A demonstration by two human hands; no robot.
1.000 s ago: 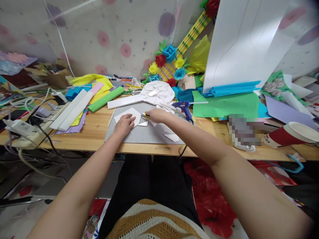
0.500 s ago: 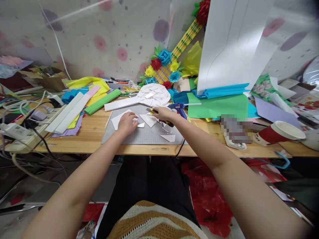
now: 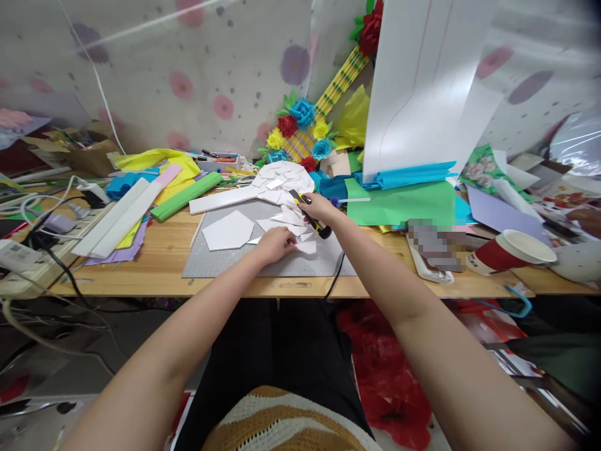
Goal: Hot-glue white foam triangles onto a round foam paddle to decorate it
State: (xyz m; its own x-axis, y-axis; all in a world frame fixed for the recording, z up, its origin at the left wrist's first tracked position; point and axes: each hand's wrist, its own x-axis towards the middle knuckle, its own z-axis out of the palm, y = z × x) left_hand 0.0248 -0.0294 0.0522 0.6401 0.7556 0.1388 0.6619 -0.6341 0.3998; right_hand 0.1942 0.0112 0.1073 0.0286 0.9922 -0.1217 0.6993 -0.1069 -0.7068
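My right hand (image 3: pixel 320 210) is wrapped round a yellow and black utility knife (image 3: pixel 321 228), its front end slanting up to the left above white foam board scraps (image 3: pixel 287 217). Low over the grey cutting mat (image 3: pixel 220 267), my left hand (image 3: pixel 276 245) has its fingers curled at a small foam board scrap (image 3: pixel 307 247); the fingertips are partly hidden. A white foam board pentagon (image 3: pixel 228 231) lies flat to the left of that hand. Behind the scraps rests a round white piece with a long strip (image 3: pixel 228 198), covered in small cut bits.
A glue gun (image 3: pixel 335 202) is mostly hidden behind my right hand. Green paper (image 3: pixel 404 203), a phone-like blurred item (image 3: pixel 434 247) and a paper cup (image 3: pixel 509 254) stand right. Left are a power strip (image 3: pixel 96 225) and rolled green paper (image 3: pixel 188 196). A flowered guitar (image 3: pixel 300 145) leans behind.
My left hand has left the pentagon and moved right to the scraps. My right hand still grips the knife, now turned so more of it shows. The view has shifted slightly.
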